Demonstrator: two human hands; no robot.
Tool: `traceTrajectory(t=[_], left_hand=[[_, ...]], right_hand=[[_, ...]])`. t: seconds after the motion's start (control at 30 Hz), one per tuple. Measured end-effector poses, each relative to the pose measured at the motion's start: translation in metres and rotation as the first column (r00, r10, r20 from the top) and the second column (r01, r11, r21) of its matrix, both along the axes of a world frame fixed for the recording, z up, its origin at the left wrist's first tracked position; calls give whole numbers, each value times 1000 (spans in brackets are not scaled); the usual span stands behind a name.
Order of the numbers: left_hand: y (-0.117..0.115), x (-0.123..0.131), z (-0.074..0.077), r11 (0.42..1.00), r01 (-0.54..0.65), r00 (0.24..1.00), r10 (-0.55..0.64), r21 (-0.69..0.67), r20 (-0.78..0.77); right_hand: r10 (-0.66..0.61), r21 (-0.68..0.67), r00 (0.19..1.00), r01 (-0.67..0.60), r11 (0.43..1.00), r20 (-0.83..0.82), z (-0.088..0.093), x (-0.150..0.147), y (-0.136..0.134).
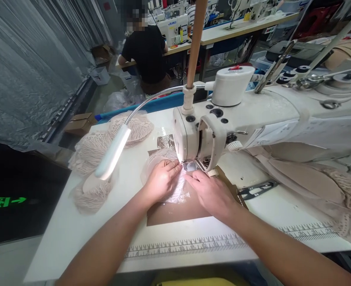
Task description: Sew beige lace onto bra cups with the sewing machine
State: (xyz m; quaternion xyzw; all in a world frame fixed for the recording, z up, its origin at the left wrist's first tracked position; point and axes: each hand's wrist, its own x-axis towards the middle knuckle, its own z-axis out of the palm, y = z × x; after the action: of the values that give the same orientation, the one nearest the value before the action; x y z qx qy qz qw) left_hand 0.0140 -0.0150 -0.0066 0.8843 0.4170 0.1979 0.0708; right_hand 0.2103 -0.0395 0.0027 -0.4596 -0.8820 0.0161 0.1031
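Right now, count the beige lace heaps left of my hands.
3: far heap at the back, middle heap nearer, near heap closest; some lace may be hidden.

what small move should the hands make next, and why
Probably ease the fabric slightly towards the machine, cautiously: the left hand rests on the fabric, the right hand lies close beside it, and both reach near the machine.

Bright glow beneath sewing machine; background dimmer, perhaps slightly soft.

Probably "JUKI" on far sewing machine
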Motion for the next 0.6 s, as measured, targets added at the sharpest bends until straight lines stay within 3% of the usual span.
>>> traceTrajectory(t=[0.27,0.43,0.6], left_hand=[[-7,-2,4,990,-139,983,136,-14,-125],[-16,-5,13,967,-255,956,250,-14,-152],[-35,-40,32,928,-348,937,339,-132,-83]], right_hand=[[8,27,999,-7,1000,-41,-7,1,1],[11,130,998,-3,991,-61,-21,3,4],[99,187,990,-79,979,-98,-29,7,10]])
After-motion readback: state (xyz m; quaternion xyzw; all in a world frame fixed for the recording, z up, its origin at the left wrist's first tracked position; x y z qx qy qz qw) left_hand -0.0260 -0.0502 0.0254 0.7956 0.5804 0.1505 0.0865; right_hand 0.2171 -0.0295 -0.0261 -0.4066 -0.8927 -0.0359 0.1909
